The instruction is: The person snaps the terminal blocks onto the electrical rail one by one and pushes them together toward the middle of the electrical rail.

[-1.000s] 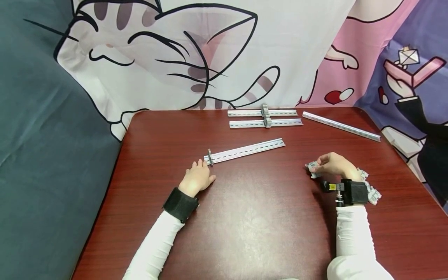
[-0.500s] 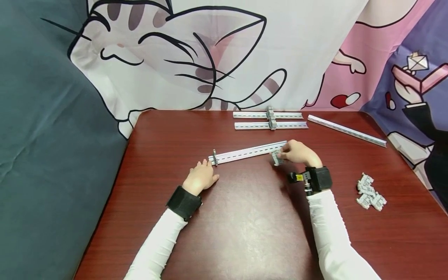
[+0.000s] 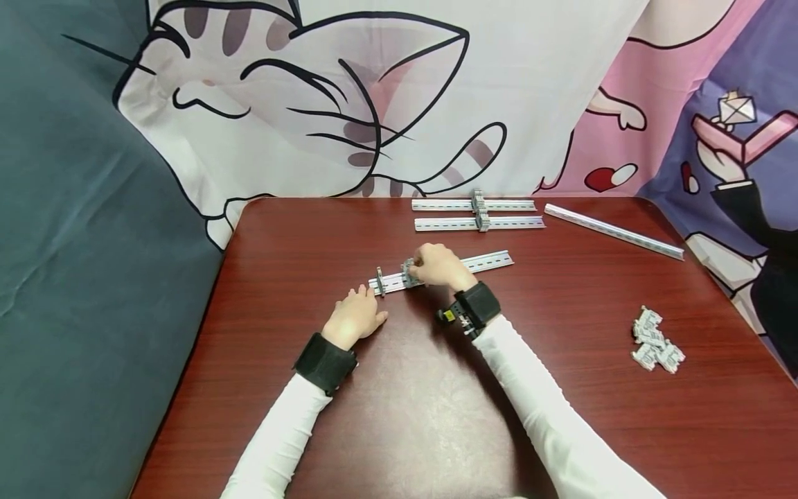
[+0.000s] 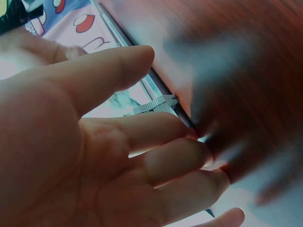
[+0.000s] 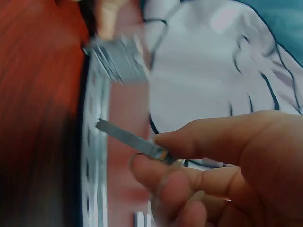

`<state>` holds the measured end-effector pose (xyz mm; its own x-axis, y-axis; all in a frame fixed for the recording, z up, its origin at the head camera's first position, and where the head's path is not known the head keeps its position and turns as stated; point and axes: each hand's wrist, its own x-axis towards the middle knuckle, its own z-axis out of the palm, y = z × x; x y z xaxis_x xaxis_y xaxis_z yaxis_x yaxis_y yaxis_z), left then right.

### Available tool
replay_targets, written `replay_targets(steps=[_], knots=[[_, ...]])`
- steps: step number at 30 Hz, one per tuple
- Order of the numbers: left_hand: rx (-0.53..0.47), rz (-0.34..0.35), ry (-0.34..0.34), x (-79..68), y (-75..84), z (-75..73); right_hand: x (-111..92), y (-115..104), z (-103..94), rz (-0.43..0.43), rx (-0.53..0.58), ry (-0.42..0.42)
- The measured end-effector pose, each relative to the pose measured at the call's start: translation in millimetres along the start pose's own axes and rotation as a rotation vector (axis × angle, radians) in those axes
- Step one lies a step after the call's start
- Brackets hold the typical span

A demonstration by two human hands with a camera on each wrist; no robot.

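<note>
Head: R hand [image 3: 438, 267] pinches grey block [image 3: 408, 273] at rail [image 3: 489, 262], short of worktop's [image 3: 436, 416] far edge; contact unclear. L hand [image 3: 354, 319] at rail's L end, fingers extended. Prob. best: steady rail w/ L, square block up, press evenly.

L wrist: fingers straight, thumb apart.

R wrist: block thin, edge-on, angled across slotted, shiny rail; bg blurred.

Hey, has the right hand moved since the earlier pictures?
Yes. In the head view, the right hand has moved left, away from the pile of grey pieces, and is now over the nearest rail.
</note>
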<state>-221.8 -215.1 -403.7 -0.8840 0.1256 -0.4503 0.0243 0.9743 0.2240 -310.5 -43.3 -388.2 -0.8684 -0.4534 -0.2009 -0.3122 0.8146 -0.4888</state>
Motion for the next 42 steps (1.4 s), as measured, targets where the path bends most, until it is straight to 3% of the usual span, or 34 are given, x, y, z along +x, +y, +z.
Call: replay_targets(steps=[7,17,22,29,35,42], knots=[[0.008,0.006,0.007,-0.7,0.9,1.5,13,-23,13.7,0.014,-0.124,0.0],[0.014,0.002,0.002,-1.9,0.9,-2.7,17,-30,19.6,0.019,-0.161,-0.019],[0.008,-0.001,-0.008,-1.2,1.0,-2.8,21,-32,22.3,0.005,-0.15,-0.033],[0.002,-0.001,0.02,-0.7,1.9,0.2,30,-26,20.5,0.025,-0.065,-0.126],[0.0,-0.008,0.004,0.9,2.7,3.9,36,-25,20.3,0.061,-0.031,-0.213],[0.007,-0.012,0.045,0.9,3.2,2.8,41,-29,20.4,0.089,-0.014,-0.211]])
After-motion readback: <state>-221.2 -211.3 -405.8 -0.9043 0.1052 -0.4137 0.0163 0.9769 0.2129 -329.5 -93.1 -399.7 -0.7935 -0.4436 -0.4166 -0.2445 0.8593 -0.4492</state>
